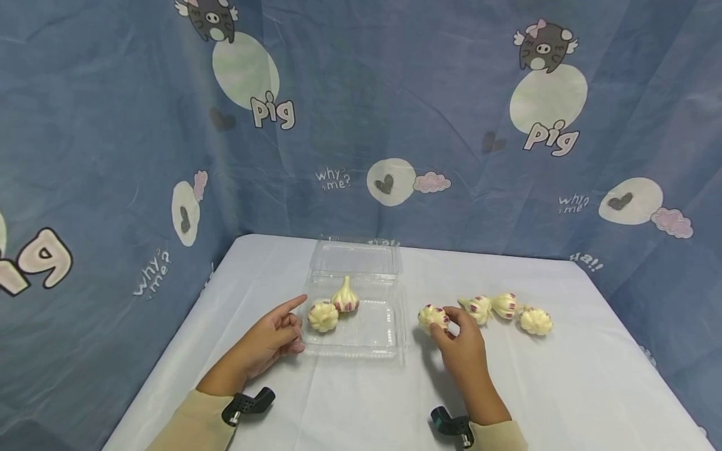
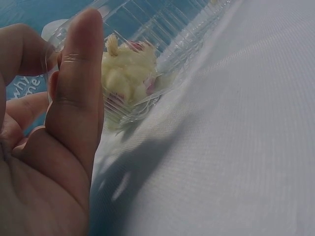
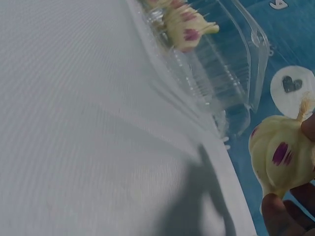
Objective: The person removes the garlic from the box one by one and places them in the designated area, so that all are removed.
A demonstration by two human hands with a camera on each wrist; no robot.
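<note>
My right hand (image 1: pixel 465 344) pinches a garlic bulb (image 1: pixel 432 317), cream with purple streaks, between thumb and fingers. The right wrist view shows this bulb (image 3: pixel 278 152) held up, its shadow falling on the cloth. To its left lies a clear plastic container (image 1: pixel 366 352), lid folded back. Two garlic bulbs sit in its left half: one stem-up (image 1: pixel 345 297), one rounder (image 1: pixel 323 316). My left hand (image 1: pixel 271 338) grips the container's left rim, index finger stretched along the edge. In the left wrist view the thumb (image 2: pixel 78 73) partly covers the container wall.
Right of my right hand, more garlic bulbs lie in a loose row: one close by the fingers (image 1: pixel 479 309), a middle one (image 1: pixel 504 305) and one at the far right (image 1: pixel 536 321). A white cloth (image 1: pixel 361 401) covers the table. Blue printed curtain (image 1: pixel 338 125) hangs behind and at the sides.
</note>
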